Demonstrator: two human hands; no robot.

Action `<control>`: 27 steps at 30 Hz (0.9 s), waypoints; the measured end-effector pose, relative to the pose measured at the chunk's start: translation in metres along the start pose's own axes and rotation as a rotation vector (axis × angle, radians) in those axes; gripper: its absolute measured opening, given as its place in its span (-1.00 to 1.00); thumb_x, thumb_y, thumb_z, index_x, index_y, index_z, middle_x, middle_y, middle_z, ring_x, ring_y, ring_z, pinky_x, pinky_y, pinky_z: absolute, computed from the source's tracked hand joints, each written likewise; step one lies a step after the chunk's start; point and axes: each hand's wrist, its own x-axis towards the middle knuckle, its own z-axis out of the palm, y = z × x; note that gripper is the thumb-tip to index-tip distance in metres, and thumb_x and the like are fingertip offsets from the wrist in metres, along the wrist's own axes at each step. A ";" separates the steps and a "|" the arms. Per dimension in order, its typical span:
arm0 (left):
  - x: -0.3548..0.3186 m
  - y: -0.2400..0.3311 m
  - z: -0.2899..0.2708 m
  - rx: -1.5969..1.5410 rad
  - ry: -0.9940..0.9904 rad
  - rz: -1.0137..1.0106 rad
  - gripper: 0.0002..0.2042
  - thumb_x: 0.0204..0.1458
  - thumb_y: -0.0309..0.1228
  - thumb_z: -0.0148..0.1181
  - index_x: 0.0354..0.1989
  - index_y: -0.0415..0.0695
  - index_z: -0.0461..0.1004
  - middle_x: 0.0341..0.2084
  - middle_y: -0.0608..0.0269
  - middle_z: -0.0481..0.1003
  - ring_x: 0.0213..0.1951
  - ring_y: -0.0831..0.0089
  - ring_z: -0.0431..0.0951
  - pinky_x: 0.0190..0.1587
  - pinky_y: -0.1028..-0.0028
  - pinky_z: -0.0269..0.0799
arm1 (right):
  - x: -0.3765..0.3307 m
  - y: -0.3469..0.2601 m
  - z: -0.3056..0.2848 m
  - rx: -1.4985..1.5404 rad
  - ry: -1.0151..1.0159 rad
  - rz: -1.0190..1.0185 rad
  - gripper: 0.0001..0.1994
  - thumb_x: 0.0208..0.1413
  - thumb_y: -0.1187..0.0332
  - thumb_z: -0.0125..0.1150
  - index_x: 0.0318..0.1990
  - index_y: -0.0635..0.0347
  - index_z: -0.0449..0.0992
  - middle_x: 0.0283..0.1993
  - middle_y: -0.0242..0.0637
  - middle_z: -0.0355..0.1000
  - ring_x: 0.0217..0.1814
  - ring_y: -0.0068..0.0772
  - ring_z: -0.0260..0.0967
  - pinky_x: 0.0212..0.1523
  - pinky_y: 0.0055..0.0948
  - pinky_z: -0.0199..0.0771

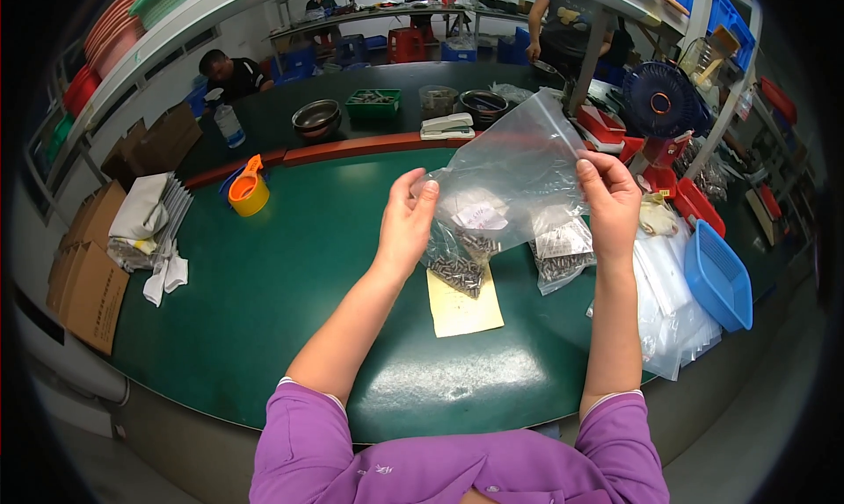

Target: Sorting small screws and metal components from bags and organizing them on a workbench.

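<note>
1. Head view, the step: the person's left hand [407, 218] pinches the left edge of a clear bag [520, 139], thumb against fingers, while the right hand [608, 194] pinches its upper right side. The bag is held just beyond the yellow paper [466, 317], its bulging corner of small metal pieces [457, 273] overlapping that paper's far edge; whether it rests there cannot be told.
2. Head view, doing it well: the weight seems to hang low, so both pinches should stay firm and the mouth higher than the pieces. Whether the mouth is sealed cannot be told; tipping it toward the yellow paper would risk a spill.
3. Head view, around: right of the yellow paper lie a second filled bag [563, 256], flat plastic bags [664, 302] and a blue basket [721, 275], crowding the right forearm. Well to its left on the green table [264, 328] stand an orange tape dispenser [249, 193] and white gloves [165, 278], out of the way.
</note>
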 end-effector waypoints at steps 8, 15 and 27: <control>-0.015 0.019 0.003 -0.053 -0.512 -0.350 -0.60 0.10 -0.07 -0.18 -0.38 -0.22 0.34 -0.56 0.27 0.40 -0.53 0.55 0.43 -0.51 0.62 0.36 | -0.026 0.000 0.038 -0.457 -0.502 -0.113 -0.89 -0.11 0.42 0.16 -0.41 0.22 0.52 -0.42 -0.25 0.43 -0.42 -0.40 0.39 -0.40 -0.50 0.37; -0.019 0.042 0.001 -0.198 -0.506 -0.373 -0.75 0.05 -0.27 0.00 -0.37 -0.27 0.36 -0.50 0.23 0.43 -0.50 0.57 0.45 -0.49 0.65 0.38 | -0.030 -0.019 0.036 -0.333 -0.662 -0.173 -0.76 -0.11 0.46 0.15 -0.21 0.24 0.48 -0.31 -0.23 0.41 -0.34 -0.43 0.38 -0.33 -0.53 0.37; -0.022 0.032 0.004 -0.132 -0.546 -0.228 -0.80 0.00 -0.34 0.09 -0.44 -0.26 0.40 -0.58 0.27 0.45 -0.53 0.59 0.44 -0.44 0.62 0.37 | -0.033 -0.025 0.038 -0.399 -0.599 0.135 -0.80 -0.13 0.39 0.16 -0.30 0.21 0.52 -0.49 -0.23 0.45 -0.49 -0.54 0.39 -0.44 -0.57 0.37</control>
